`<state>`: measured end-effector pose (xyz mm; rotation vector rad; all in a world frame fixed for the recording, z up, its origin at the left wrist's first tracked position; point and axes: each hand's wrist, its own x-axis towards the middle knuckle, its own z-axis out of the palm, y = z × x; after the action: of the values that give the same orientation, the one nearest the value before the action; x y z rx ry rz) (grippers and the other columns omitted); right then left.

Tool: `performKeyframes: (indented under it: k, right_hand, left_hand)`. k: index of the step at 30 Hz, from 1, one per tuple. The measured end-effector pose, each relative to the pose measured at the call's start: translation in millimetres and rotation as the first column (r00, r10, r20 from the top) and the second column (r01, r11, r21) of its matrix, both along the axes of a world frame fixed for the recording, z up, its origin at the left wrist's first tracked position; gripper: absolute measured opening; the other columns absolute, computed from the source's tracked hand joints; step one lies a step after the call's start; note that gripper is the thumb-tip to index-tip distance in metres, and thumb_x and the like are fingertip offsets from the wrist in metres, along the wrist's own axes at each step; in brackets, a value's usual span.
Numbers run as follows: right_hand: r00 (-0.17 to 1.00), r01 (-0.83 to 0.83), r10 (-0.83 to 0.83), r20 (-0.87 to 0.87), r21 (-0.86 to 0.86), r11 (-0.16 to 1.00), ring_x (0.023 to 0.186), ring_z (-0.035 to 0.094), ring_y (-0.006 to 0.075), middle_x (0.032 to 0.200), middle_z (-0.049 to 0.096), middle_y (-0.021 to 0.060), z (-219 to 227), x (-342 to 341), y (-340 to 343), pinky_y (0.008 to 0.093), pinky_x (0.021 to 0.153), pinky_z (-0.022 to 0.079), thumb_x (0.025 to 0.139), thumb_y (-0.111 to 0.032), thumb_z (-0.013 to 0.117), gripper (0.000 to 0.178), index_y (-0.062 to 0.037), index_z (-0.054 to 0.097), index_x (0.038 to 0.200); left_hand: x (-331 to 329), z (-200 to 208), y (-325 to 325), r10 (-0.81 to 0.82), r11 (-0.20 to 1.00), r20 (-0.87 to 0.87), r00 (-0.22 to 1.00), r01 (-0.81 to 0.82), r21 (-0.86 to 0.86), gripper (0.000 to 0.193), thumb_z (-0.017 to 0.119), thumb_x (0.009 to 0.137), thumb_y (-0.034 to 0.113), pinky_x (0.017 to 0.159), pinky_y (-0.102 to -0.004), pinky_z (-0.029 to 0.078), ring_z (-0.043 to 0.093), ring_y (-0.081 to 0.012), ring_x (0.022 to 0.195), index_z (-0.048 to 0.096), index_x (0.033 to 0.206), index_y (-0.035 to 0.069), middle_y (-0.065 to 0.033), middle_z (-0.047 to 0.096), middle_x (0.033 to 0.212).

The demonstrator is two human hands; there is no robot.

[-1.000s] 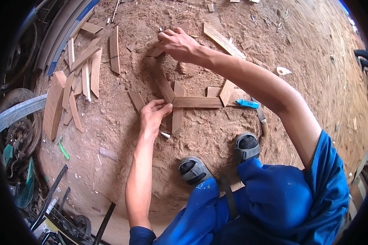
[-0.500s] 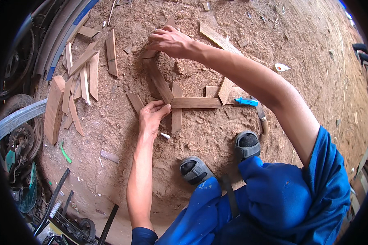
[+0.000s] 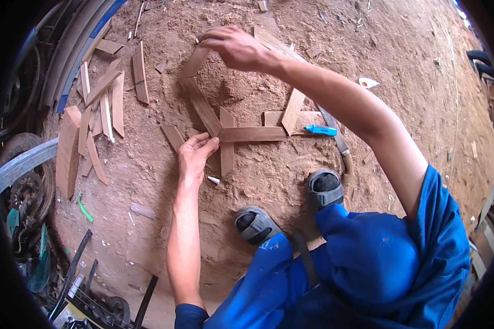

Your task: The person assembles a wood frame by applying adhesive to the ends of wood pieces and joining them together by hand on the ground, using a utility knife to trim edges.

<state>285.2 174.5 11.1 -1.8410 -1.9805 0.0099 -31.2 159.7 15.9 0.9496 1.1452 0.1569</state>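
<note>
Several flat wooden strips lie joined end to end on the ground. My left hand (image 3: pixel 195 156) has thumb and fingers pinched at the corner where a diagonal strip (image 3: pixel 204 107) meets a horizontal strip (image 3: pixel 255 134). Another strip (image 3: pixel 227 159) passes crosswise beneath that corner. At the far end, my right hand (image 3: pixel 236 48) is closed over the upper end of a short strip (image 3: pixel 196 62), whose lower end meets the diagonal one; its fingertips are partly hidden. A blue tube (image 3: pixel 320 130) rests by the horizontal strip's right end, beside a slanting strip (image 3: pixel 293 111).
A wooden-handled blade (image 3: pixel 344 156) lies right of the strips. A small white cone-shaped cap (image 3: pixel 214 180) sits near my left forearm. Loose wood pieces (image 3: pixel 101 88) are piled at left, near metal parts and wheels (image 3: pixel 30 189). My sandalled feet (image 3: pixel 258 226) are close in front.
My right hand has shifted slightly right and away, uncovering more of the short strip. My left hand stays at the corner. The whole view has shifted a little.
</note>
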Motion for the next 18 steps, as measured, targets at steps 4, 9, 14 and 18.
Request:
performKeyframes:
  k: [4,9,14,18]
  right_hand:
    - [0.977,0.215,-0.215,-0.011,0.062,0.975,0.131,0.055,0.0313,0.14,0.06,0.0156,-7,51,-35,0.0482,0.112,0.044,0.096,-0.004,0.053,0.038,-0.0056,0.063,0.133]
    - [0.899,0.409,-0.424,-0.114,-0.134,0.903,0.126,0.054,0.0336,0.131,0.06,0.0196,-2,69,-83,0.0496,0.109,0.042,0.093,-0.03,0.062,0.046,-0.0024,0.063,0.13]
    - [0.893,0.41,-0.426,-0.148,-0.127,0.903,0.128,0.052,0.0356,0.129,0.06,0.0208,-1,62,-117,0.0486,0.108,0.043,0.093,-0.036,0.066,0.049,-0.0032,0.062,0.129]
    - [0.93,0.274,-0.291,-0.224,-0.105,0.956,0.125,0.052,0.0332,0.132,0.057,0.0195,0,37,-162,0.0487,0.108,0.042,0.094,-0.028,0.068,0.04,-0.0046,0.061,0.126]
  left_hand:
    - [3,2,-1,-0.027,1.0,-0.026,0.999,0.027,0.01,0.04,0.08,0.088,0.003,0.085,-0.0269,0.06,0.073,-0.0175,0.091,0.062,0.123,-0.007,-0.0126,0.073,0.103]
    - [1,2,-1,-0.041,0.998,-0.058,0.997,0.044,0.043,0.044,0.082,0.087,0.006,0.086,-0.0272,0.06,0.073,-0.0179,0.092,0.061,0.124,-0.006,-0.0118,0.073,0.103]
    - [-1,0,-3,-0.029,0.999,-0.055,0.998,0.032,0.043,0.045,0.081,0.088,0.005,0.084,-0.0267,0.061,0.073,-0.0178,0.092,0.06,0.126,-0.007,-0.0118,0.073,0.102]
    - [-2,0,-4,-0.033,0.997,-0.08,0.996,0.039,0.073,0.047,0.081,0.088,0.005,0.082,-0.0253,0.06,0.073,-0.0176,0.091,0.059,0.127,-0.009,-0.0133,0.073,0.104]
